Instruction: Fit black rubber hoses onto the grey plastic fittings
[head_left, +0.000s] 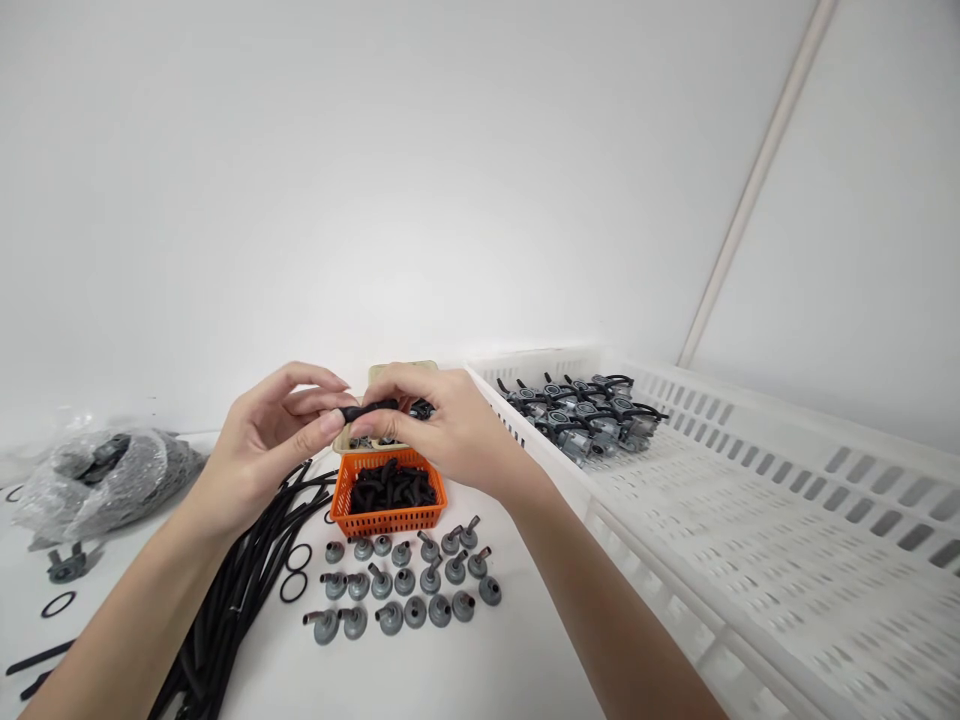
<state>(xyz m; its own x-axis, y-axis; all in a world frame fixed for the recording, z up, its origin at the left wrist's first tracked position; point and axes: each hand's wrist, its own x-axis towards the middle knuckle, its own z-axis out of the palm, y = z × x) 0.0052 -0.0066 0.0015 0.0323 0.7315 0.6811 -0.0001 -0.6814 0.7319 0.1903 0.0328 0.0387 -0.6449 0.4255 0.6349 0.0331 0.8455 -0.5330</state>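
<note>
My left hand and my right hand meet above an orange basket, both pinching a short black rubber piece. The left fingertips hold its left end and the right thumb and fingers its right part. Small black rubber pieces fill the orange basket below. Behind the hands, a pale yellow tray with small metal parts is partly hidden. Several grey round fittings with short spouts stand in rows on the white table, in front of the basket.
Long black tubes lie at the left, beside black rings. Farther left are a plastic bag of parts and a grey part. A large white crate on the right holds several metal assemblies with black hoses.
</note>
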